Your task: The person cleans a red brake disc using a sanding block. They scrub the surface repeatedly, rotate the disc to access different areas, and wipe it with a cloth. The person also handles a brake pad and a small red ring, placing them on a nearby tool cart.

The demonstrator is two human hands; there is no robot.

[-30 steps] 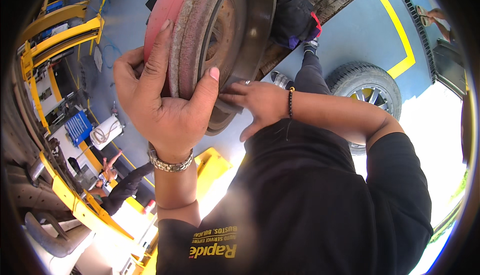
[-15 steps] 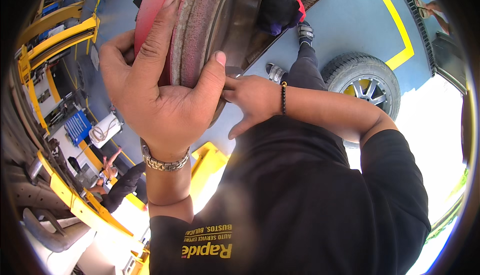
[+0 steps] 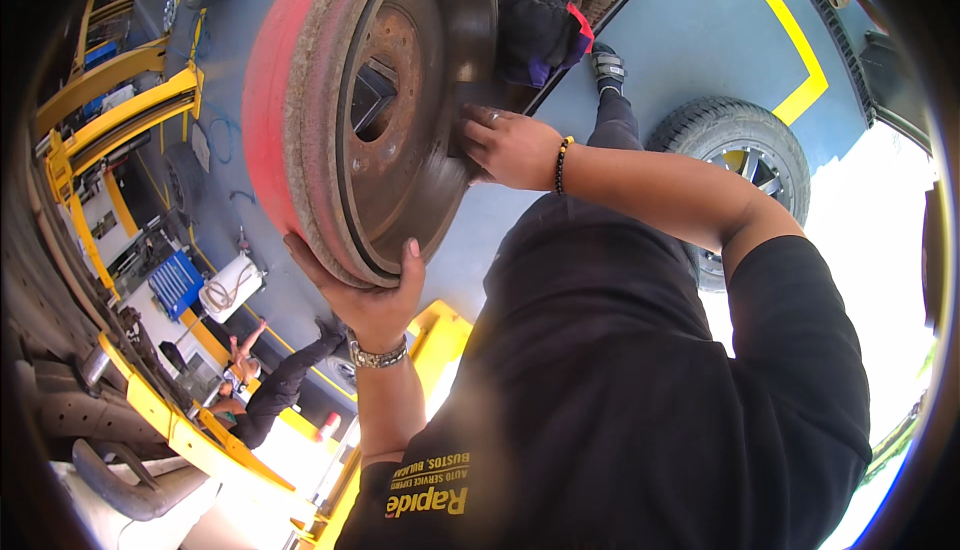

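A large brake drum [image 3: 400, 162], red outside and rusty brown within, is tilted so that its hollow side faces right. My left hand [image 3: 375, 302] grips the drum's near rim, thumb on the inner side and fingers around the outer wall. Inside the drum's right wall, my right hand [image 3: 512, 150] presses a dark flat sheet [image 3: 477, 98], perhaps sandpaper, against the braking surface. The fingers of that hand are bent and partly hidden. Through the drum's centre hole a dark angular piece [image 3: 372, 98] shows.
A wheel with a tyre [image 3: 680, 135] lies on the floor at right. Beyond the drum is a dark cloth bundle [image 3: 540, 25]. Yellow lift arms [image 3: 150, 405], a blue cabinet [image 3: 175, 285] and a white tank [image 3: 232, 285] are at left, with another person [image 3: 280, 390] nearby.
The drum now shows more of its hollow inside. My left hand has slid from its side to the near rim. My right hand has moved up and away against the inner wall.
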